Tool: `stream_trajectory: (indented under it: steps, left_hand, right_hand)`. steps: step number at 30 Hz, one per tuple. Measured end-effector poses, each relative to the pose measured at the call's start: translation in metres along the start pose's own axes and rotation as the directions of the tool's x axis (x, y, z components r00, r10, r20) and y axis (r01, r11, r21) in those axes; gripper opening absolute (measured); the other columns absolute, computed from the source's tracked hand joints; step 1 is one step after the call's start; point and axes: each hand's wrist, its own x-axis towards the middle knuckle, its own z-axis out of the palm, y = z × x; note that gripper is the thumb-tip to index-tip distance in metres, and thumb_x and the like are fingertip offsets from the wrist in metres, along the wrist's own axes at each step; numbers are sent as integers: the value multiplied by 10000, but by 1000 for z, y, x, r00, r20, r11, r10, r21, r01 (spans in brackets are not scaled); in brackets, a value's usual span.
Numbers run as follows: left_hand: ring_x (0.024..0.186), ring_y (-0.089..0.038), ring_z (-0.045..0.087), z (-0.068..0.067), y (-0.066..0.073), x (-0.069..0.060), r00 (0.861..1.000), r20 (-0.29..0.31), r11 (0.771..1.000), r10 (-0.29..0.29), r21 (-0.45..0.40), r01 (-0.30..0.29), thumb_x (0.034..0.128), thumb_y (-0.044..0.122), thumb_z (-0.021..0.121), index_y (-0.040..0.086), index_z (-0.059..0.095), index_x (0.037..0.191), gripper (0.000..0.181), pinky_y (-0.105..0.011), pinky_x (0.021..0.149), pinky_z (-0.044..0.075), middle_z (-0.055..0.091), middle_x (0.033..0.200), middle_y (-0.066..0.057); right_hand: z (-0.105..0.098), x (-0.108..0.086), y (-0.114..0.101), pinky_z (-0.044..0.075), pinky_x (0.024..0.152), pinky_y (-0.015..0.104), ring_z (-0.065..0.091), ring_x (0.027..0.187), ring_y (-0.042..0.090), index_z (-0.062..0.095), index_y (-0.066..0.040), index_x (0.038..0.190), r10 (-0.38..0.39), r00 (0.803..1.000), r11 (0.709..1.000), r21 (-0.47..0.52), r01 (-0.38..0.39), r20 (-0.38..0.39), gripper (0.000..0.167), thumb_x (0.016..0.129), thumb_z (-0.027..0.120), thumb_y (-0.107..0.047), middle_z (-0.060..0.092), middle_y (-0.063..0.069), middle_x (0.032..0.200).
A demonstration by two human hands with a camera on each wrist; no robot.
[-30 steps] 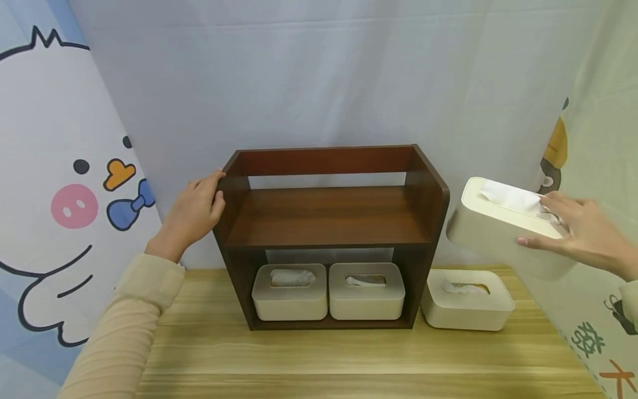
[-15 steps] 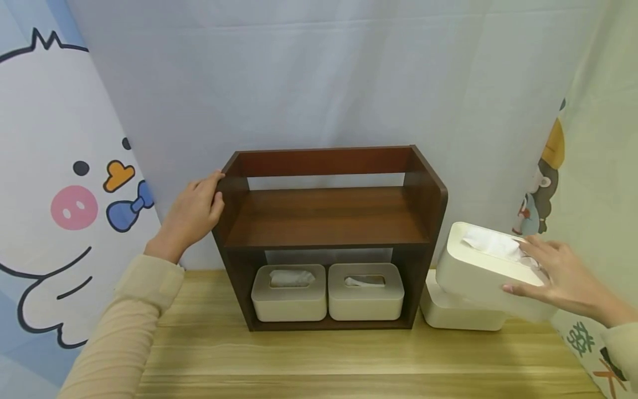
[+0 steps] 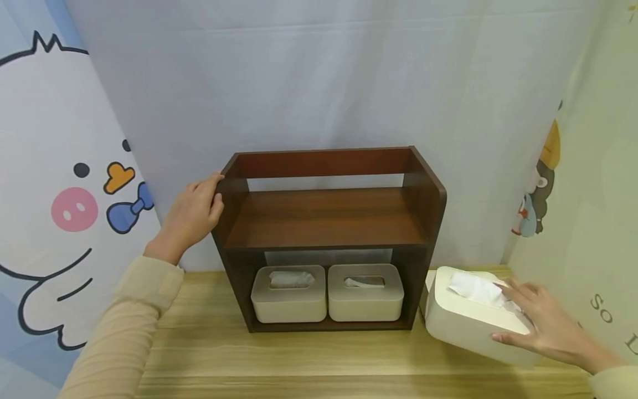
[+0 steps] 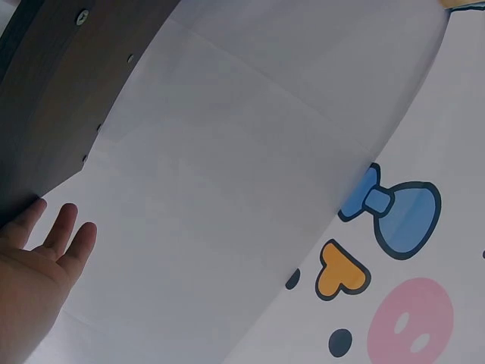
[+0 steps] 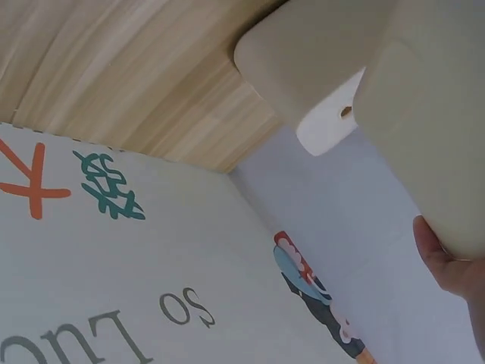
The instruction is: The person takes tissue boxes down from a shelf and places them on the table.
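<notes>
The right hand is holding a cream tissue box at its right end, near the right side of the shelf. The thumb is pressing on the near long side, and the fingers are reaching over the top to the slot, where a white tissue is protruding. The box is tilting, with its left end higher than its right; whether its underside is touching the wood-grain tabletop cannot be determined. Behind it, a second tissue box is resting on the tabletop, mostly hidden in the head view.

The left hand is resting on the left side panel of a dark-brown, two-tier wooden shelf. Its fingers are extending, slightly spread, with a fingertip touching the panel edge. The left wrist view is showing screw heads along the panel's outer face.

In the lower compartment, a left-hand tissue box and a right-hand tissue box are standing side by side, slots facing up. A pale cloth backdrop is hanging behind the shelf; a printed cartoon character is covering the left cloth.
</notes>
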Motion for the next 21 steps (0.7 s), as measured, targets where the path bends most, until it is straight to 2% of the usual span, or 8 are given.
stream_trajectory:
  steps: [10, 17, 21]
  left_hand:
    - [1168, -441, 434, -1, -1, -1, 1000, 17, 1000, -6, 0, 6, 957, 148, 365, -4, 368, 1364, 434, -558, 984, 356, 443, 1355, -224]
    - [1175, -441, 428, -2, -2, -1, 1000, 18, 1000, -4, -7, 4, 957, 145, 369, -6, 370, 1364, 434, -556, 995, 346, 425, 1373, -219]
    - [1175, -439, 431, -1, -3, -1, 1000, 7, 1000, 8, -5, -8, 957, 143, 371, -9, 374, 1361, 431, -553, 992, 352, 425, 1375, -216]
  right_hand:
    - [30, -19, 2, 337, 759, 625, 363, 1105, 378, 451, -140, 1334, -48, 999, 999, -1, 48, -10, 910, 544, 812, -410, 451, 256, 1301]
    - [45, -28, 5, 364, 766, 571, 385, 1100, 341, 478, -132, 1313, -58, 998, 996, -74, 57, -10, 908, 536, 792, -482, 472, 207, 1316]
    - [52, -32, 6, 386, 747, 620, 400, 1091, 360, 472, -146, 1317, -51, 999, 996, -68, 52, 18, 885, 554, 786, -464, 469, 222, 1299]
